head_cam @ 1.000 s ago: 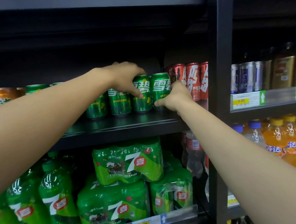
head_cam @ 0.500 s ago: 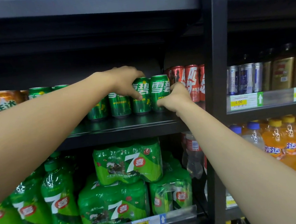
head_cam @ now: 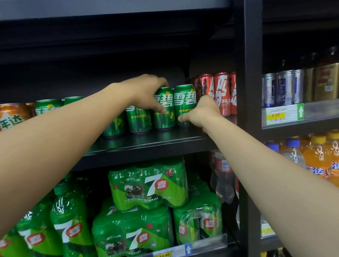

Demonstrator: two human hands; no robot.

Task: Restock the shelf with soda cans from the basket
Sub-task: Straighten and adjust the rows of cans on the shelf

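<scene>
While both bare forearms reach in from the lower corners of the frame, the left hand [head_cam: 143,93] sits over a green aluminium soda can with white characters [head_cam: 163,110] at the centre of the frame, fingers curled down over its top and the thumb pressed against its front. The right hand [head_cam: 201,111] lies just right of centre, low against the neighbouring green soda can [head_cam: 185,104]; its thumb points left across the can's lower front, while the other fingers are hidden behind the can, so their spread cannot be told. Both cans stand upright, touching each other, on the black metal shelf board [head_cam: 145,140] in the middle of the frame, in a row with more green cans [head_cam: 138,121] to the left. Red cans with white lettering [head_cam: 221,92] stand just right of the right hand, and orange cans [head_cam: 11,118] stand at the left edge. Below, in the lower centre, shrink-wrapped green six-packs [head_cam: 148,185] are stacked, with green plastic bottles [head_cam: 70,223] at lower left. At right, past the black upright post [head_cam: 246,79], silver cans [head_cam: 280,88] sit above orange-drink bottles [head_cam: 335,158]. No basket is visible.
</scene>
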